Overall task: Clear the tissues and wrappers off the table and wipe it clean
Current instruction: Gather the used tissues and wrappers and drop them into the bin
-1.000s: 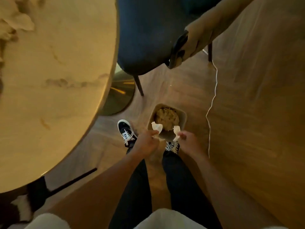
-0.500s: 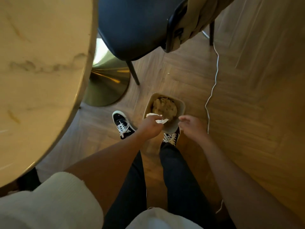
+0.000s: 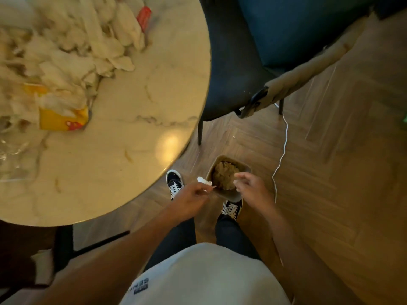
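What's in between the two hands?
In the head view, the near corner of the small bin, full of crumpled tissues, lies between the left hand and the right hand.

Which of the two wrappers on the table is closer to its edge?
The yellow wrapper, at the pile's near side, lies closer to the table edge than the red wrapper, farther back among the tissues.

A single head-worn wide-angle view looks steeply down from standing height along the person's own torso and legs to the floor (image 3: pixel 330 194). The table (image 3: pixel 136 133) fills the upper left, close by; the bin (image 3: pixel 231 195) sits far below near the feet. Edges bend from lens distortion.
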The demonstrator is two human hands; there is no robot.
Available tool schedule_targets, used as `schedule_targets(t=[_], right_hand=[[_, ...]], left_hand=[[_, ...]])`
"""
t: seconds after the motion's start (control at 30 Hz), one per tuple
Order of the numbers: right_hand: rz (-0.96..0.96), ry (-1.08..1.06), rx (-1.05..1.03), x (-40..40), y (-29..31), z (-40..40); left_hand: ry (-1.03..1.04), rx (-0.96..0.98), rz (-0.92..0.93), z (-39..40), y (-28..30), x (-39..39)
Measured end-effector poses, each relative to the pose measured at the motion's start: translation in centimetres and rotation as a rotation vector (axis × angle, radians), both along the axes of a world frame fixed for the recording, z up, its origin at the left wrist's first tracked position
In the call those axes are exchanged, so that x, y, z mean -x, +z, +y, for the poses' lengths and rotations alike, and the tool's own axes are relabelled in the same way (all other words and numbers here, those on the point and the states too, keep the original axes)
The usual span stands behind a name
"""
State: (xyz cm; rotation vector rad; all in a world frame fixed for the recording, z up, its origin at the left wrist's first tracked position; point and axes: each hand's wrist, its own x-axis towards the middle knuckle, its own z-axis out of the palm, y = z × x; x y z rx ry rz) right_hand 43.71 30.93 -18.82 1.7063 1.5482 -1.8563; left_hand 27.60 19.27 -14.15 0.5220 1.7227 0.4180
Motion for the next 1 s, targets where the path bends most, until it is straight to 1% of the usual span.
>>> schedule_targets(t=[0.13,0.23,0.37,0.5,0.63,0.73,0.8,0.9,1.0], right_hand=[[0.038,0.023,-0.028,3.8,4.5,-1.1],[0.085,0.082,-0.137,7.4,8.1,-1.3],[0.209,0.145,-0.265,13.6,12.5,-0.6],[0.256,0.252,-0.410,20.5,14.2,0.5],[0.234,0.354,-0.575,27.4,13.5,1.5],[0.148,0.423,-0.698,31.9,12.4,2.1],[0.047,0.433,-0.788,34.2,11.6,2.7],[-0.093,0.419,-0.834,36.6,10.4,4.0],[-0.100,0.410,-0.926,37.6,9.7,4.7]], left_hand=[[0.197,-0.081,0.011,-2.8,5.2,2.8],[0.359,-0.150,0.045,-4.0,8.6,5.9],[0.433,-0.243,0.104,-5.1,11.2,10.8],[0.485,-0.300,0.196,-5.1,12.3,15.8],[0.453,-0.394,0.279,-4.1,13.1,20.3],[0.373,-0.449,0.351,-2.9,13.8,23.1],[0.298,-0.472,0.412,-2.0,14.0,25.0],[0.196,-0.492,0.494,-0.5,14.1,28.1],[0.094,-0.492,0.653,1.3,14.0,31.2]])
